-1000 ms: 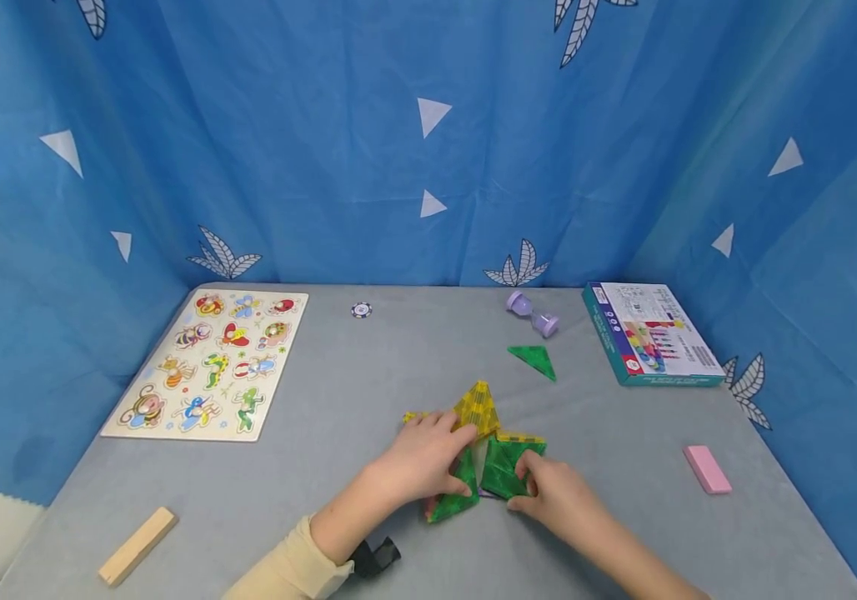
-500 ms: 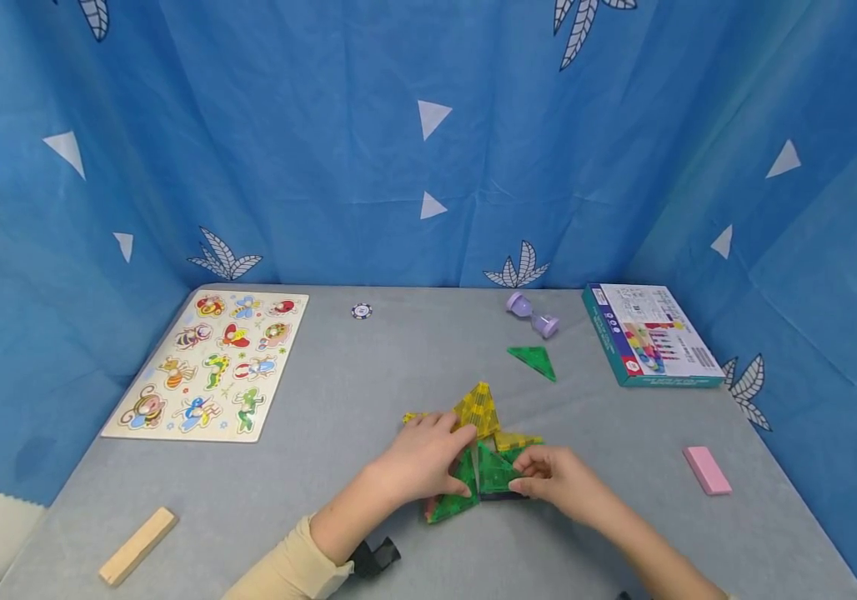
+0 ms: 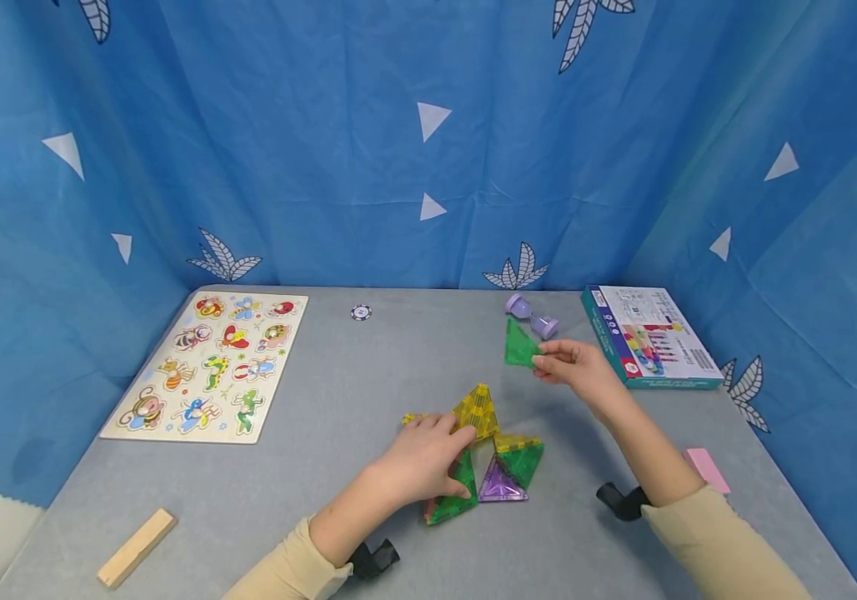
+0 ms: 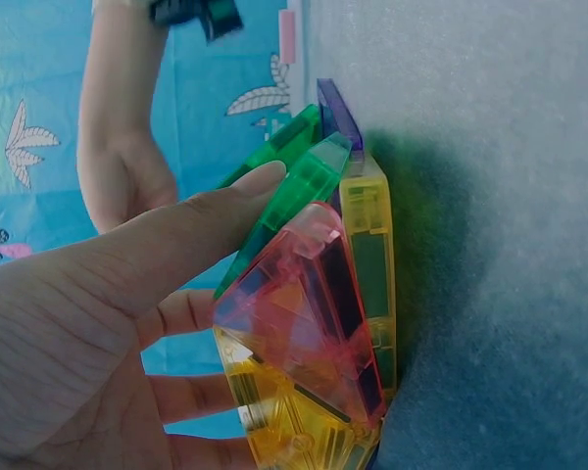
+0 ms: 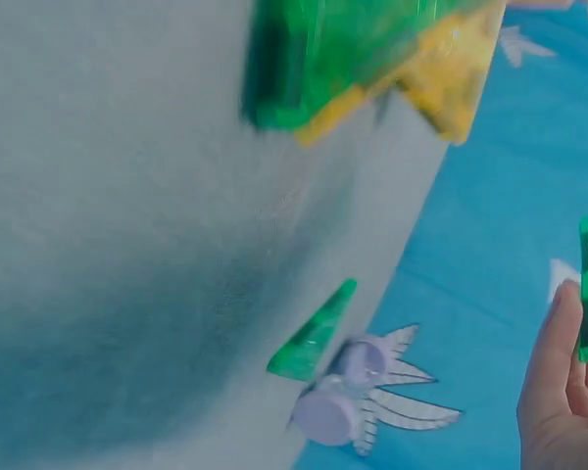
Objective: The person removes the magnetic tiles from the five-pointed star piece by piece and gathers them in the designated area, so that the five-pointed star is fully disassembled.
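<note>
My left hand [image 3: 424, 458] grips a cluster of translucent magnetic tiles, its thumb on a green tile [image 4: 309, 181] and its other fingers on the far side. A red tile [image 4: 299, 304] and a yellow tile [image 4: 369, 255] belong to this cluster. My right hand [image 3: 574, 371] pinches a green triangular magnetic tile [image 3: 518, 346] above the table, toward the back. Another green triangular tile [image 5: 314, 338] lies on the table, hidden behind the held one in the head view. Beside my left hand are a purple triangular tile [image 3: 502, 485] and a green tile [image 3: 526, 462] next to it.
A lavender hourglass [image 3: 532, 317] and a boxed set [image 3: 654, 337] stand at the back right. An insect peg puzzle [image 3: 211, 367] and a poker chip [image 3: 361, 312] lie at the back left. A wooden block [image 3: 136, 548] and a pink block [image 3: 706, 469] flank the work.
My right hand has lifted a green triangular tile off the cluster's right side and carried it toward the back. The purple tile is now uncovered. My left hand has stayed in place.
</note>
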`<state>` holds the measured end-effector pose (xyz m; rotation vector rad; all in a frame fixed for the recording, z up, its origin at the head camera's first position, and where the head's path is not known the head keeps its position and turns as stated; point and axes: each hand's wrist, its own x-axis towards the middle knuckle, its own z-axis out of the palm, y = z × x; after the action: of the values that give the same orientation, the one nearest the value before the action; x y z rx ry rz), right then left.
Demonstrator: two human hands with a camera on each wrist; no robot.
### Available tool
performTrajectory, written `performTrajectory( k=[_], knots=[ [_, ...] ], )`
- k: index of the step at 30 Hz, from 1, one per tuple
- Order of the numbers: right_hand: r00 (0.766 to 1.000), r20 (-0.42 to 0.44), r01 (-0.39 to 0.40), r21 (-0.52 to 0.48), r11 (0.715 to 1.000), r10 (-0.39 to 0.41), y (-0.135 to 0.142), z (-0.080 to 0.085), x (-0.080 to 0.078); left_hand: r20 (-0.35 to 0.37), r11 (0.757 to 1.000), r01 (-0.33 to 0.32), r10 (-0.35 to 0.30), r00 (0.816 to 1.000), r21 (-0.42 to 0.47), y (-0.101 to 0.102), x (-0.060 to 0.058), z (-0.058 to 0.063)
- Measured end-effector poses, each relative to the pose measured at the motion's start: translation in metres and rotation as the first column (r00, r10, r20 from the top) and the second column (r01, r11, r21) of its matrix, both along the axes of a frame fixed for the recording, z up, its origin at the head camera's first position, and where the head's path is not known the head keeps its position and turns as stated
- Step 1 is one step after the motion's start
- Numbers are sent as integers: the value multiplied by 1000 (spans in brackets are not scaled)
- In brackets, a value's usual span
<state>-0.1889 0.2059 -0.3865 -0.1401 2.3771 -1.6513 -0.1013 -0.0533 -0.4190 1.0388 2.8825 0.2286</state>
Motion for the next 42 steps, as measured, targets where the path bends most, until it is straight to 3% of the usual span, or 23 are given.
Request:
performTrajectory(
  k=[7,14,23,42],
  knots=[
    [997,67,46,58,997,-50,-16,-24,-51,-5,1000,1,-1,1000,-1,0,1,1],
    [981,169,85,70,994,-96,-28,-48,-77,3,1000,-2,2,1000,-8,1,0,-1],
    [947,273,153,75,985,-168,-33,-65,-88,9,1000,1,-1,1000,-1,1,0,-1],
    [955,251,133,117,984,-158,-42,-62,-90,-1,1000,2,-2,1000,-5,1,0,0]
  ],
)
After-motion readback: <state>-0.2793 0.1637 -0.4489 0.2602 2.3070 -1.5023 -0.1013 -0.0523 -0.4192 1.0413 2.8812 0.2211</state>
